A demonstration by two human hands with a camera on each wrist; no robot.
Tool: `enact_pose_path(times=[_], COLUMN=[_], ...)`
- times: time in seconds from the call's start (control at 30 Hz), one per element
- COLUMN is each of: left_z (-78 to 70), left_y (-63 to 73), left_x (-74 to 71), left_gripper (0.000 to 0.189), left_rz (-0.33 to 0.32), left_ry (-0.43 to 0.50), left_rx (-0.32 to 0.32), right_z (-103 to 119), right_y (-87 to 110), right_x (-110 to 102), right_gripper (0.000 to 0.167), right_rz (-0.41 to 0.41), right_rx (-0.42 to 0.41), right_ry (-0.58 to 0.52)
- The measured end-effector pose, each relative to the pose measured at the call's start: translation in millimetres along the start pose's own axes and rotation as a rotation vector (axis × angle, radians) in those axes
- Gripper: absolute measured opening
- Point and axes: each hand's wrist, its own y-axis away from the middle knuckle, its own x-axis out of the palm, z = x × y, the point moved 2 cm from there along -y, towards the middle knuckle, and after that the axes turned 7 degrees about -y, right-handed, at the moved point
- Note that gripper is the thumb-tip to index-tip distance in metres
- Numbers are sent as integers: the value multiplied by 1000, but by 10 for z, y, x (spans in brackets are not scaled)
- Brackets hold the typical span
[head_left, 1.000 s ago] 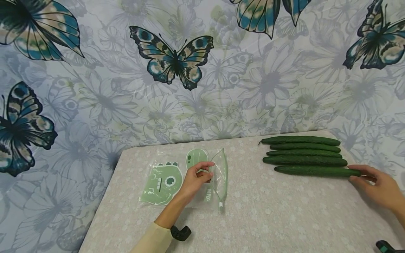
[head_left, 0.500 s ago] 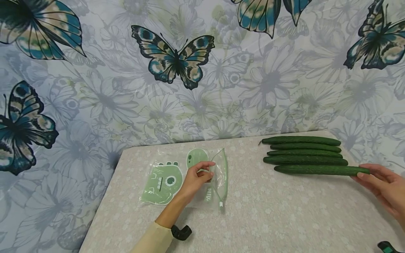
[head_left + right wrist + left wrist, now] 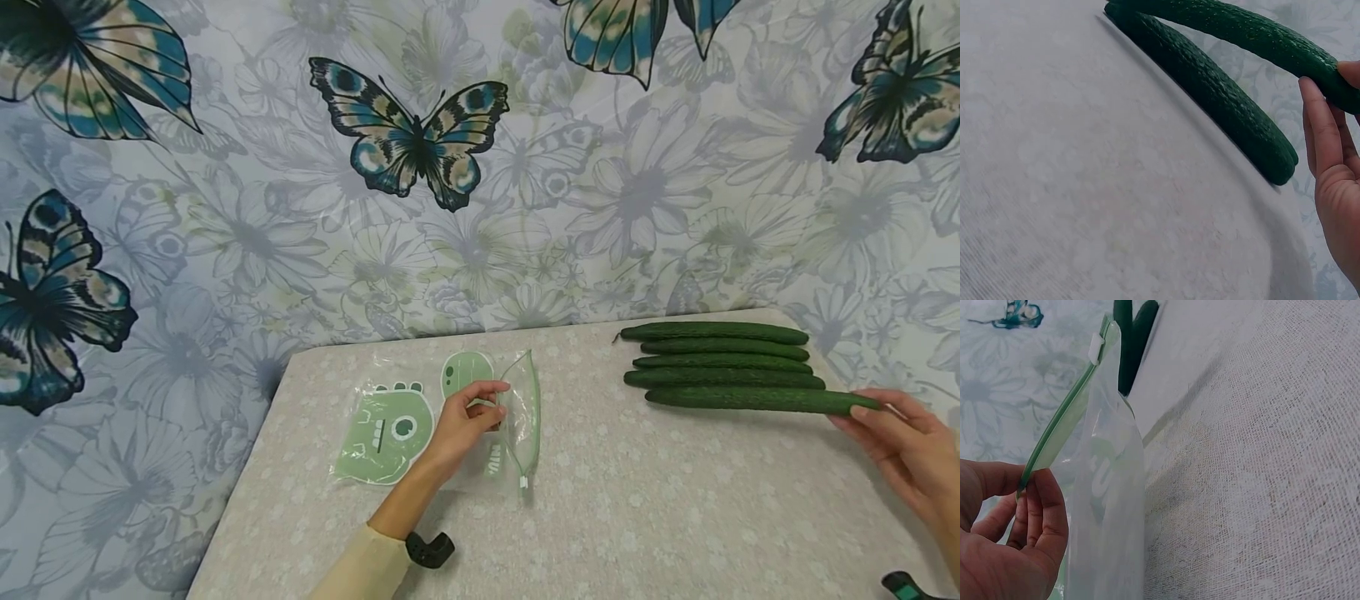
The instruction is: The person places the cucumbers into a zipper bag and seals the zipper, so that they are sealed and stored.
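Note:
My left hand (image 3: 462,425) pinches the green zip edge of a clear zip bag (image 3: 1107,500) between thumb and fingers. The bag lies on the table with its mouth spread apart toward the right, and green cartoon prints cover it. A white slider (image 3: 1095,349) sits near one end of the zip. At the right, my right hand (image 3: 911,454) pinches the right end of the nearest cucumber (image 3: 757,400). That end is raised off the table in the right wrist view, above another cucumber (image 3: 1210,94). Several more cucumbers (image 3: 723,379) lie side by side behind it.
A pale patterned cloth covers the table (image 3: 600,517). Its far edge meets a wall hanging (image 3: 637,200) printed with butterflies and flowers. A black wrist-worn device (image 3: 430,551) is on the left arm, and another dark device (image 3: 903,586) shows at the lower right.
My right hand has moved right and drawn the nearest cucumber's end a little outward and up. The left hand and the bag have stayed in place.

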Motion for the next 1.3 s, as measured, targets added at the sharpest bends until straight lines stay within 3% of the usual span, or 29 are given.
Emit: enact_pose_path(times=[0.17,0.47,0.63,0.77,1.3], left_z=[-14,-43,-57,-64,-72], left_y=[-2,-10,-8,-5,-21], left_x=[-2,16,24,24,33], left_gripper=[41,40,39,41,40], left_rz=[-3,-9,-19,-13,2], left_ry=[-2,4,10,10,11], left_rx=[-5,-11,-17,-19,-5], right_z=[-101,-380,-571,-727,-1263], right_y=[-42,-186,-268,-328,-431], right_x=[136,419,571,652,940], right_gripper=[52,53,52,50,44], right_rz=[105,185,244,242,210], right_rx=[28,95,100,100,187], right_ry=[-145,-199,-145,-86,-41])
